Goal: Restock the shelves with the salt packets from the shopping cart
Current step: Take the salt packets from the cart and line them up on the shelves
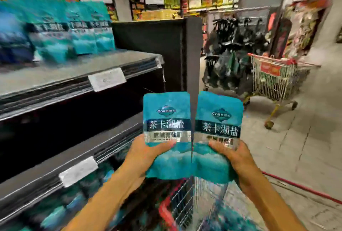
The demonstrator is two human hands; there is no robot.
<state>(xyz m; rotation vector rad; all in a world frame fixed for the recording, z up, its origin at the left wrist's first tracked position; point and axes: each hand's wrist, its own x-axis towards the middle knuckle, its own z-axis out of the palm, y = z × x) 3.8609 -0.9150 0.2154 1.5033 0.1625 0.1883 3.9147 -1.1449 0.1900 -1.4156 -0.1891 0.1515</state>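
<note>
- Both hands are raised in front of the person, each gripping one packet by its lower part, thumb across the front.
- Left hand point(146, 155) holds a teal plastic salt packet with a dark band of white characters point(166, 119); right hand point(233, 155) holds a second, matching teal salt packet point(218, 125).
- These two packets stand upright, side by side, their inner edges almost meeting.
- Directly below the hands sits a red-rimmed wire shopping cart point(174, 206), with more teal packets inside, blurred.
- Left of the hands runs a grey metal shelf point(77, 75) with a white price label point(107, 79) on its front edge.
- Up and to the left, on that shelf, stands a row of matching teal salt packets point(81, 31).
- Lower shelf point(55, 173), level with the left forearm, carries another white label point(77, 171).
- Beyond the right hand, well apart, stands a second wire cart with red trim point(277, 80) on the grey tiled floor point(296, 147).
</note>
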